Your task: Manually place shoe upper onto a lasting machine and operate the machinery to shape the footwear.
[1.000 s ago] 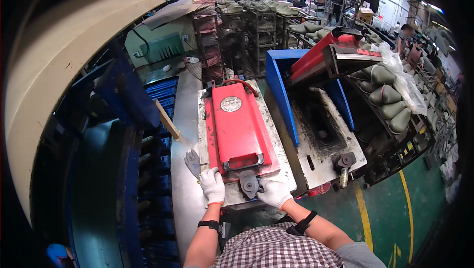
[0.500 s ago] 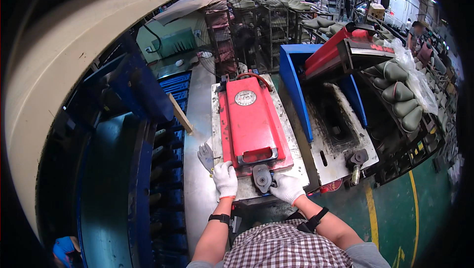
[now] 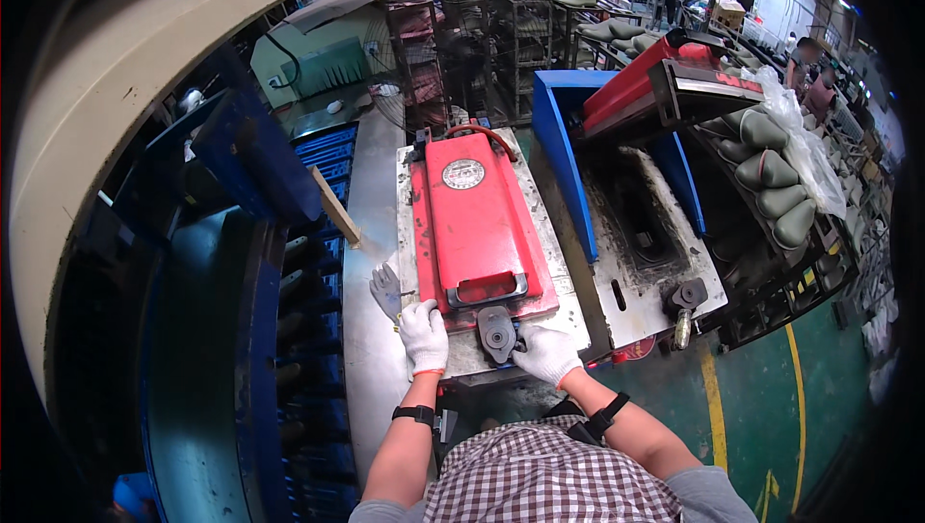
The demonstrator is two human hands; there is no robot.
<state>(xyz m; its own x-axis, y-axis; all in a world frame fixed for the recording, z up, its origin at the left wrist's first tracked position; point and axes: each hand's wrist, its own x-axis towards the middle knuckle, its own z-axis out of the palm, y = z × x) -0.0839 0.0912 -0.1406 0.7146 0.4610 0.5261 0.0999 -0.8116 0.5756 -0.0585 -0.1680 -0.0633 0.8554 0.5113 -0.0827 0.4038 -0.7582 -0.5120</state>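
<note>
A red lidded press mould (image 3: 477, 210) lies closed on a scuffed pale metal plate (image 3: 564, 303) in front of me. At its front edge sits a grey metal latch (image 3: 497, 334) with a round pivot. My left hand (image 3: 423, 338), in a white glove, rests against the lid's front left corner, fingers stretched forward. My right hand (image 3: 548, 354), also gloved in white, is closed at the latch's right side; its fingertips are partly hidden there. Beside my left hand, a loose grey glove (image 3: 385, 292) lies on the steel surface.
To the right stands a second mould with its red lid (image 3: 641, 89) raised between blue side panels (image 3: 562, 152). Grey-green shoe-shaped pieces (image 3: 768, 171) are piled beyond it. At left is a blue machine (image 3: 260, 157), with a wooden bar (image 3: 334, 205) beside it.
The view has shifted, so the moulds and both hands appear slightly left and higher. Both hands keep their places at the lid and latch. The person at lower left has mostly left the view.
</note>
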